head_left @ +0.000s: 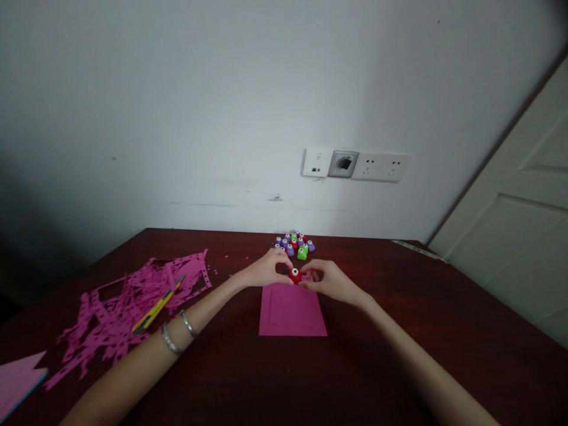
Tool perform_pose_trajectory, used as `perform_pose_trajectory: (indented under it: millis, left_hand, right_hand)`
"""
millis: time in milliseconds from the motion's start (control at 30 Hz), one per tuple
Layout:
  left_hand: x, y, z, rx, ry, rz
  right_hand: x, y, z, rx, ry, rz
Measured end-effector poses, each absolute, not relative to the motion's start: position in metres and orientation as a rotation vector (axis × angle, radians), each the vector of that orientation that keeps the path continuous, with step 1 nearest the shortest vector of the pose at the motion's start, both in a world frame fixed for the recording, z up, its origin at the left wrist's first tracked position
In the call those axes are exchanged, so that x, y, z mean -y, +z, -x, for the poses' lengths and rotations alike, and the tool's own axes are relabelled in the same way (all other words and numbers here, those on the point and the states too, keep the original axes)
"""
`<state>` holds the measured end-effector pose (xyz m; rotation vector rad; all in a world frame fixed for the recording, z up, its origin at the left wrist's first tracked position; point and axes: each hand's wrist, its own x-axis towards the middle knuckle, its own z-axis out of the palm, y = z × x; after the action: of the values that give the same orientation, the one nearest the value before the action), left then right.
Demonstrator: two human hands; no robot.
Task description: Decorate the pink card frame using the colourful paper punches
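Observation:
A small red paper punch sits at the far edge of a pink paper sheet lying flat on the dark wooden table. My left hand pinches the punch from the left, fingers curled round it. My right hand grips it from the right, fingers closed on it too. Just beyond my hands stands a cluster of several small punches, purple, red and green.
A heap of pink paper strips and offcuts covers the left of the table, with a yellow utility knife on it. More pink paper lies at the near left corner. Wall sockets sit above the table; a door stands right.

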<state>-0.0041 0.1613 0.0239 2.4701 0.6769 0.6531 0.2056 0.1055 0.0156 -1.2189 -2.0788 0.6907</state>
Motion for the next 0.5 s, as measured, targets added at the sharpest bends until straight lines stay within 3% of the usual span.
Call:
perform_pose_trajectory:
  millis: [300,500]
  left_hand:
    - [-0.157,0.024,0.000,-0.696,0.666,-2.449]
    - [-0.164,0.020,0.007,-0.791,0.524,-2.347]
  right_hand:
    - [-0.105,0.015,-0.203,2.053,0.669,1.193]
    - [-0.108,0.015,-0.226,1.910,1.008,1.362]
